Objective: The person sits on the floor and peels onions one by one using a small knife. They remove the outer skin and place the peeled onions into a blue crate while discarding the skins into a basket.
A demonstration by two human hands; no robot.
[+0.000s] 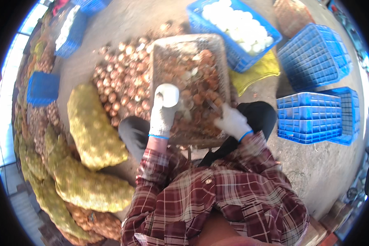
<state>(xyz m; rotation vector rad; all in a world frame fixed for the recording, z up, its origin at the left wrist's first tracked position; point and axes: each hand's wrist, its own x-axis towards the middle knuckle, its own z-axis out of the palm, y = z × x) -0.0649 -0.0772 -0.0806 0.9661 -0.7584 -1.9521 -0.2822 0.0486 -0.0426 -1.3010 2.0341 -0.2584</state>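
Note:
My left hand [163, 117], in a white knitted glove with a blue cuff edge, holds a peeled white onion [168, 95] over the left side of a worn rectangular tray [189, 37]. Brown onion skins [203, 92] and scraps lie in the tray. On the tray's right side is my right hand [235, 121], gloved alike and blurred, its fingers closed round the handle of a knife. The knife blade [212, 104] points up and left over the skins. The handle is mostly hidden by the glove.
Unpeeled onions [126, 77] lie heaped left of the tray. A blue plastic crate [233, 58] of peeled onions stands at its upper right, beside a yellow mesh sack [258, 72]. Full mesh sacks [93, 132] lie at left. More blue crates [309, 118] stand at right.

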